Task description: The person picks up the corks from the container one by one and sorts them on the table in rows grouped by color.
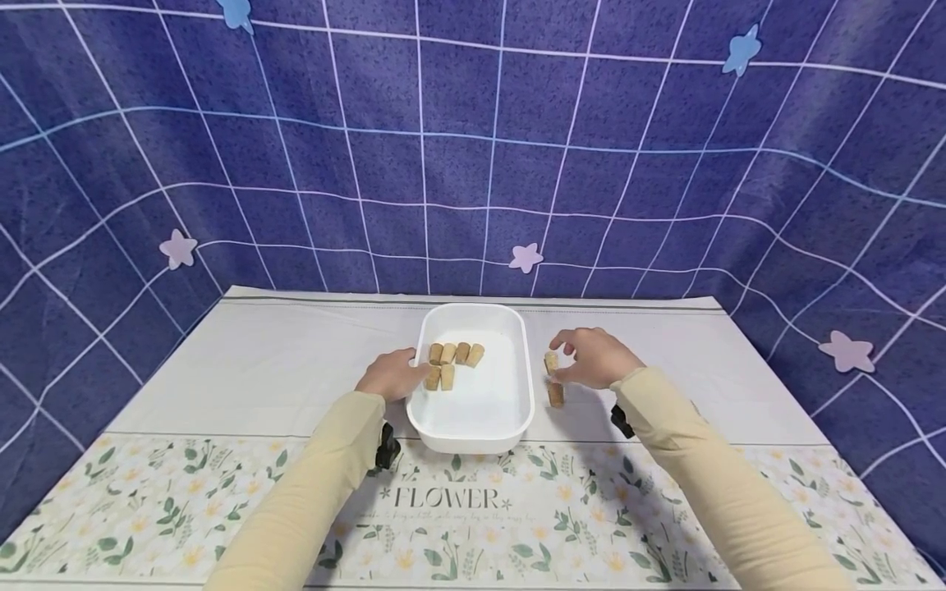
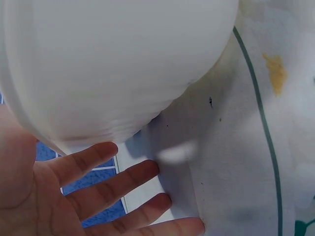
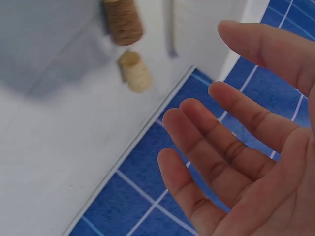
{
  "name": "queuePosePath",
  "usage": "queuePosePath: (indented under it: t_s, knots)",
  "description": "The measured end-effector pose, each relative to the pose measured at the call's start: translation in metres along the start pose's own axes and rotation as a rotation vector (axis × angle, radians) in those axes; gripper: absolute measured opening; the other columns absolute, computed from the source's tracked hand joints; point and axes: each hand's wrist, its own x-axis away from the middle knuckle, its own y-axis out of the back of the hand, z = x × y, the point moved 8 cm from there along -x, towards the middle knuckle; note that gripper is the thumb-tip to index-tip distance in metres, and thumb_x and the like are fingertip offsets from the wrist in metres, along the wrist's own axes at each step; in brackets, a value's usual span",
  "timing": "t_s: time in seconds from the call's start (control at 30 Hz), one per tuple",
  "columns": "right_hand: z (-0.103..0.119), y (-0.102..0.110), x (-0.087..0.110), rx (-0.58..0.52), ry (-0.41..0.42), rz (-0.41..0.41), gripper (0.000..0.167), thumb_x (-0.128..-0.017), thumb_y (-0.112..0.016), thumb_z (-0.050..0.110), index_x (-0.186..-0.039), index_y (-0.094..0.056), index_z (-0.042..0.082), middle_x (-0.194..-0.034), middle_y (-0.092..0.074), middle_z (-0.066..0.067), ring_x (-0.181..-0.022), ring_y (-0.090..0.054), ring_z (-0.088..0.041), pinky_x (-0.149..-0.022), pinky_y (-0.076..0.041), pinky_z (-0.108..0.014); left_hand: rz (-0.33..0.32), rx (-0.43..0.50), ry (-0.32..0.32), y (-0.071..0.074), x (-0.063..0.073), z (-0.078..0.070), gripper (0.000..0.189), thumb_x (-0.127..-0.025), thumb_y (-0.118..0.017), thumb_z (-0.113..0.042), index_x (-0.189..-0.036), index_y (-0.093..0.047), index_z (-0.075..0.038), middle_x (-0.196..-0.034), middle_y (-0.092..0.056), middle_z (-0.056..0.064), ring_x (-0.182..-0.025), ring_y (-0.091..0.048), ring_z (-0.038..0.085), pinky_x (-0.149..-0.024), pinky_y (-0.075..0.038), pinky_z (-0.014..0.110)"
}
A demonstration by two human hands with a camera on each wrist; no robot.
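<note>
Currently, head view: white tray (image 1: 488, 402) holds six corks (image 1: 462, 353) on its left side; left hand (image 1: 392, 375) at its left rim, right hand (image 1: 597, 359) right of it, by two loose corks (image 1: 556, 395). Left wrist: fingers straight, spread — against tray's outside. Right wrist: fingers parted, loosely bent — pinching neither loose cork.

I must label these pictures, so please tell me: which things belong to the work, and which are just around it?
Belong to the work:
white tray, with the left grip at its rim
six corks inside it
two corks outside, by the right grip

Just around it:
flower-print tablecloth
blue grid-patterned backdrop
</note>
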Motion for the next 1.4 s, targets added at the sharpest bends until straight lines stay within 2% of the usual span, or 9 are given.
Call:
queuePosePath:
  t_s: [0.53, 0.8, 1.0, 1.1, 1.4]
  knots:
    - [0.059, 0.006, -0.021, 0.01, 0.069, -0.029, 0.046, -0.088, -0.079, 0.021, -0.13, -0.067, 0.006, -0.114, -0.069, -0.014, -0.102, -0.066, -0.026, -0.091, -0.052, -0.042, -0.017, -0.011, -0.001, 0.002, 0.0, -0.002, 0.056, -0.104, -0.044, -0.03, -0.15, -0.046, 0.0, -0.134, -0.061, 0.024, -0.105, -0.066, 0.032, -0.093, -0.053, 0.044]
    - [0.081, -0.006, -0.037, 0.043, 0.077, 0.023, 0.046, -0.088, -0.079, 0.023, -0.131, -0.066, 0.008, -0.12, -0.069, -0.015, -0.107, -0.065, -0.028, -0.095, -0.051, -0.042, -0.026, -0.018, -0.005, 0.002, 0.001, -0.004, 0.055, -0.104, -0.045, -0.03, -0.149, -0.047, 0.001, -0.132, -0.063, 0.024, -0.106, -0.066, 0.034, -0.092, -0.053, 0.045]
    - [0.093, -0.017, -0.047, 0.038, 0.058, 0.059, 0.044, -0.088, -0.08, 0.022, -0.129, -0.068, 0.01, -0.12, -0.069, -0.014, -0.107, -0.065, -0.027, -0.095, -0.051, -0.041, -0.026, -0.031, 0.005, 0.002, 0.001, -0.001, 0.056, -0.104, -0.046, -0.031, -0.151, -0.045, 0.001, -0.139, -0.058, 0.025, -0.116, -0.062, 0.039, -0.099, -0.05, 0.048]
    - [0.1, -0.022, -0.053, 0.038, 0.059, 0.062, 0.043, -0.087, -0.081, 0.021, -0.127, -0.069, 0.011, -0.117, -0.07, -0.013, -0.105, -0.065, -0.025, -0.094, -0.051, -0.04, -0.03, -0.04, 0.015, 0.002, 0.0, 0.001, 0.057, -0.104, -0.046, -0.031, -0.151, -0.044, 0.001, -0.142, -0.056, 0.026, -0.121, -0.059, 0.04, -0.102, -0.048, 0.05]
    - [0.114, -0.039, -0.066, 0.07, 0.044, 0.092, 0.044, -0.086, -0.082, 0.02, -0.126, -0.07, 0.008, -0.107, -0.072, -0.007, -0.097, -0.064, -0.021, -0.09, -0.052, -0.036, -0.033, -0.06, -0.006, 0.003, 0.001, -0.001, 0.054, -0.104, -0.047, -0.031, -0.148, -0.049, 0.001, -0.136, -0.06, 0.025, -0.119, -0.061, 0.041, -0.101, -0.048, 0.051]
